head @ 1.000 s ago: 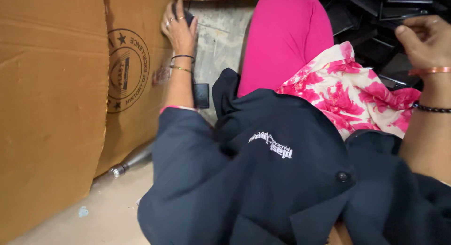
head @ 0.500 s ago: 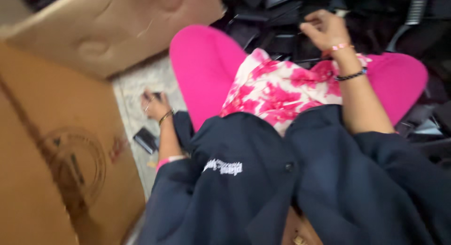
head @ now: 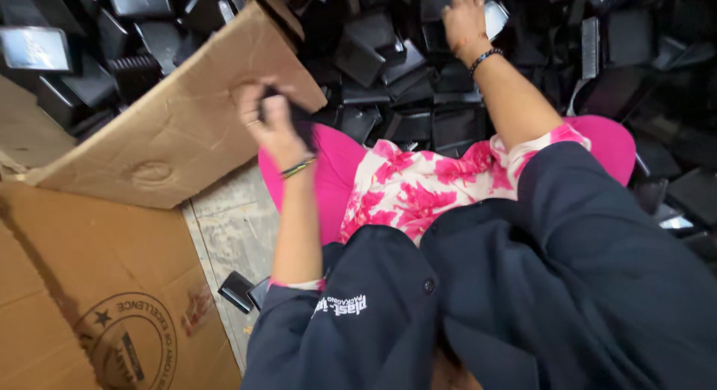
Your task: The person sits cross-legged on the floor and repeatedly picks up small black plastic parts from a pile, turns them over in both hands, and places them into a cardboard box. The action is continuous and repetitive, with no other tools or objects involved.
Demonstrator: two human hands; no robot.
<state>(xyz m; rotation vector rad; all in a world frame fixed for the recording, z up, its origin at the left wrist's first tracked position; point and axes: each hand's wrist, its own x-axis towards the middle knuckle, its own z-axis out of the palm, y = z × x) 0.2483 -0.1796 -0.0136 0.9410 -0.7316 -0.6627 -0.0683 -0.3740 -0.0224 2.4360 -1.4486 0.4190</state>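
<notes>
Black parts [head: 388,69], brown cardboard [head: 172,128], pink floral top [head: 418,188], navy jacket [head: 538,285].

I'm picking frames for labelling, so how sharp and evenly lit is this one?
Head view: the left hand, holding a small black part, is motion-blurred; the right hand on the black parts pile is softer too; glare whitens a few part faces; the cardboard is evenly lit.

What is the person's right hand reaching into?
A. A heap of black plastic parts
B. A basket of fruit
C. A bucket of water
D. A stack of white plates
A: the right hand is stretched out over the heap of black plastic parts, while the left hand holds a small dark piece near the cardboard flap.
</notes>
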